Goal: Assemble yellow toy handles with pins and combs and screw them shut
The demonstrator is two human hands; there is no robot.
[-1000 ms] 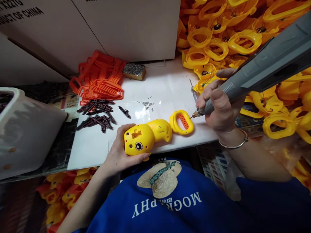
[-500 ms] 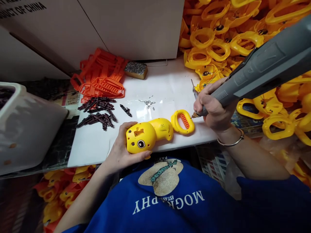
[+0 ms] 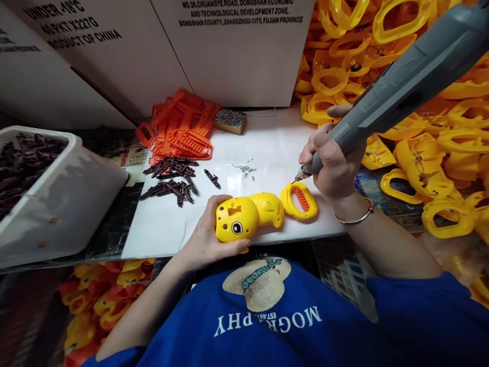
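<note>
Screwdriver [image 3: 389, 102] shifted left; toy [image 3: 265, 206] yellow, orange-slatted handle [image 3: 304, 215]

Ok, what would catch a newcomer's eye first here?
Probably the grey power screwdriver, held in the right hand and slanting across the upper right. Next, the yellow toy, gripped by the left hand near the centre. Yellow plastic parts heap up along the right side.

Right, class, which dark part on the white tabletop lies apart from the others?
The lone part between the dark heap and the silver bits: it touches no other; the rest lie piled.
</note>
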